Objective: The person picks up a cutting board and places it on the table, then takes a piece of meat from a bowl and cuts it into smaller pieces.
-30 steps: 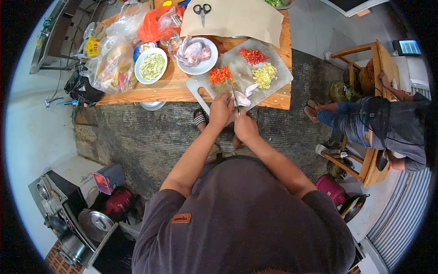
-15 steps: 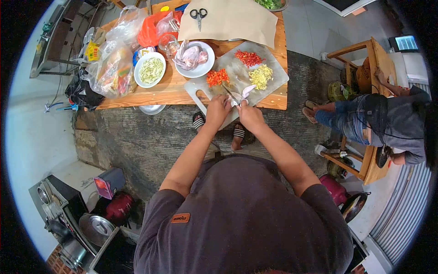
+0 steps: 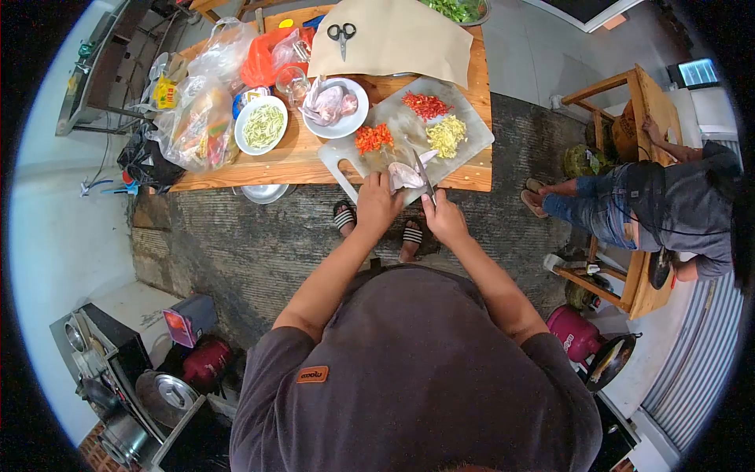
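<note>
My right hand (image 3: 446, 217) is wrapped round the handle of a knife (image 3: 424, 171), whose blade points away from me. Beside the blade lies a pale piece of raw chicken (image 3: 403, 175) on the near part of a white cutting board (image 3: 344, 149), its thin tip reaching past the blade to the right. The fingers of my left hand (image 3: 379, 203) are closed at the left end of the chicken. Around it on the board sit heaps of chopped orange-red pepper (image 3: 373, 138), sliced red chili (image 3: 425, 105) and pale yellow slivers (image 3: 447, 135).
Left of the board are a bowl of raw chicken (image 3: 333, 105), a bowl of pale green shreds (image 3: 262, 126) and a glass mug (image 3: 292, 81). Scissors (image 3: 342, 38) lie on brown paper (image 3: 393, 35). Filled plastic bags (image 3: 193, 126) crowd the table's left end. Another person (image 3: 653, 204) is at the right.
The knife has swung from pointing left across the chicken to its right side, blade away from me. My right hand has moved right and nearer me; my left hand stays by the chicken.
</note>
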`<state>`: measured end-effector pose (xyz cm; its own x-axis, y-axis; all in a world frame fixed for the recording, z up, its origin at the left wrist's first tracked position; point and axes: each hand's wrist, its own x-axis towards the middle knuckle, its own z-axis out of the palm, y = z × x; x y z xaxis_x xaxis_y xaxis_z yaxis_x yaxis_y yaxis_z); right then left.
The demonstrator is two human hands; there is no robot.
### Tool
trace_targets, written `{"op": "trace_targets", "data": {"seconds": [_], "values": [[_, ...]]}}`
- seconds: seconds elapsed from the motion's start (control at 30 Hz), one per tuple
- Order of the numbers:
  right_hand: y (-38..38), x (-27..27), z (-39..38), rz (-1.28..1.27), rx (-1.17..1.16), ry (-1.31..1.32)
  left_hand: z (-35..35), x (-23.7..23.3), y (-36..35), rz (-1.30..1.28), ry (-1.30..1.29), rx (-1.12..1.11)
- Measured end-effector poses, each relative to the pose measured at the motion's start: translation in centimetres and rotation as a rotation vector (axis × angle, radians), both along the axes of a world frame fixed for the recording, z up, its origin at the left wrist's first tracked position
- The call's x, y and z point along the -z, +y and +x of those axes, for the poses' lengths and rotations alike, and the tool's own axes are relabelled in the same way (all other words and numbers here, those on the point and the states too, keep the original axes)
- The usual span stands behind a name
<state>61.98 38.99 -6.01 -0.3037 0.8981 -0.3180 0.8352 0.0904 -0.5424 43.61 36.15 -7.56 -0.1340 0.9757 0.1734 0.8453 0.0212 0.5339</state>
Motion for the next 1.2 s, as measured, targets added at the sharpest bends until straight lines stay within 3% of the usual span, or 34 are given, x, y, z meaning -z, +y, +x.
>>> {"op": "trace_targets", "data": {"seconds": [0.13, 0.33, 0.53, 0.73, 0.8, 1.2], "values": [[-0.8, 0.0, -0.2, -0.065, 0.005, 0.029, -0.3, 1.8, 0.3, -0.059, -0.003, 0.004], [-1.8, 0.1, -0.8, -0.066, -0.068, 0.107, -0.3, 0.9, 1.1, -0.08, -0.01, 0.022], [-1.7, 1.1, -1.4, -0.05, -0.106, 0.124, -0.9, 0.8, 2.0, -0.106, -0.283, -0.056], [-1.2, 0.0, -2.0, -0.104, -0.131, 0.067, -1.6, 0.2, 2.5, -0.113, -0.349, -0.009], [-1.1, 0.0, -2.1, -0.095, -0.143, 0.05, -1.8, 0.4, 2.7, -0.251, -0.29, 0.001], [-0.6, -1.5, -4.6, -0.123, -0.162, -0.093, -2.9, 1.8, 3.7, -0.191, -0.446, 0.026]]}}
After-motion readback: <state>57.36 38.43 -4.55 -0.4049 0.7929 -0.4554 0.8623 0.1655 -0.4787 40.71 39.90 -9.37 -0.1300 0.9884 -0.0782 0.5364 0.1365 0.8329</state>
